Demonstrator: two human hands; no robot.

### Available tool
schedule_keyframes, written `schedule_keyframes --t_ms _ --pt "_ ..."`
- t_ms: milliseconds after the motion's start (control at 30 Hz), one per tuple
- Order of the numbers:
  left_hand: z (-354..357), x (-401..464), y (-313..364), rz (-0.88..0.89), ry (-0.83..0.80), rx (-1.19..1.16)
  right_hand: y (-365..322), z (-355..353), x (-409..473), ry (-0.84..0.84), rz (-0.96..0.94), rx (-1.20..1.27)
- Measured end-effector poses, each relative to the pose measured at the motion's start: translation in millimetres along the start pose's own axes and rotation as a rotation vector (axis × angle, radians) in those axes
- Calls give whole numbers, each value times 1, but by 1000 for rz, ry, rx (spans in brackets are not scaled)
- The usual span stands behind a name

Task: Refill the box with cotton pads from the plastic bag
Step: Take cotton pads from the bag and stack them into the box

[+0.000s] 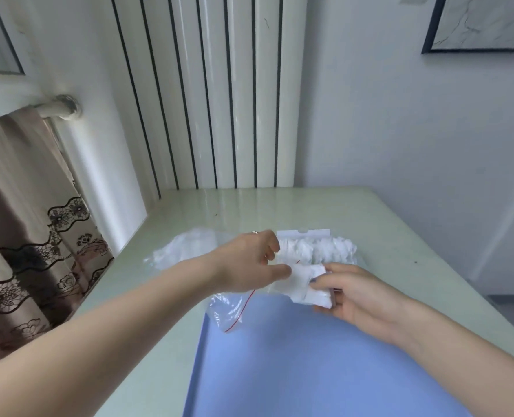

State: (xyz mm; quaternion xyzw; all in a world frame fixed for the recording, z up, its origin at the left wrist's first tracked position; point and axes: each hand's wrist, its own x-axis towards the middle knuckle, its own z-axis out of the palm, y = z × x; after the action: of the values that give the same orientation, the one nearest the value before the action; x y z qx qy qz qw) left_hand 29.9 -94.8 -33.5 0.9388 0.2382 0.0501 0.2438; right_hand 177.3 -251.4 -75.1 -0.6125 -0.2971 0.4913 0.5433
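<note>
Head view: a wad of pads (308, 284) is held between both hands over the far edge of a blue mat (309, 356). The left hand (246, 263) is curled, thumb pinching the wad's left end; the right hand (361, 296) grips its right end from below. The bag (228, 308), clear with a red strip, lies slack just under the left hand. The box (315, 248), already heaped with pads, sits just beyond the fingers. Step judged: transfer, mid-way. Next, the wad needs carrying forward and pressing in.

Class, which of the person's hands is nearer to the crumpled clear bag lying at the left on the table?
Left. The left hand reaches just beside the crumpled clear bag; the right hand is farther right, holding cotton pads.
</note>
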Motion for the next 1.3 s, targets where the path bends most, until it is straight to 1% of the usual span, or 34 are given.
schedule_keyframes --t_ms 33,100,233,333,400,467,567,667,800,900,1100,1200,1267,1300 --pt "2 2 1 -38 -30 1 -2 -3 0 0 -15 11" --pt "4 6 2 -73 -34 -30 -5 -6 0 10 -39 28" --pt "5 11 7 -47 5 -203 -8 -8 1 83 -56 32" --pt "-1 12 8 -13 67 -266 -3 -12 4 188 -59 -61" --pt "-6 14 9 24 69 -321 -3 -15 7 238 -81 -146" --pt "-8 16 14 73 38 -380 -5 -16 9 242 -102 -161" --pt "-3 18 24 138 -32 -424 -8 -14 11 164 -91 -139" --pt "5 25 25 136 -71 -400 -9 -13 10 63 -80 -95" --pt "15 34 17 99 -42 -363 -9 -20 8 0 -64 -19" --pt "22 37 16 113 -33 -360 -9 -25 7 -7 -42 -9" --pt "26 46 24 180 -1 -273 -16 -33 5 -14 5 47" --pt "28 51 28 204 28 -229 -19 -38 5 3 20 128" --pt "31 54 30 215 64 -185 -20 -41 6 11 4 154" --pt "32 57 30 218 81 -157 -20 -44 8 16 -17 121"
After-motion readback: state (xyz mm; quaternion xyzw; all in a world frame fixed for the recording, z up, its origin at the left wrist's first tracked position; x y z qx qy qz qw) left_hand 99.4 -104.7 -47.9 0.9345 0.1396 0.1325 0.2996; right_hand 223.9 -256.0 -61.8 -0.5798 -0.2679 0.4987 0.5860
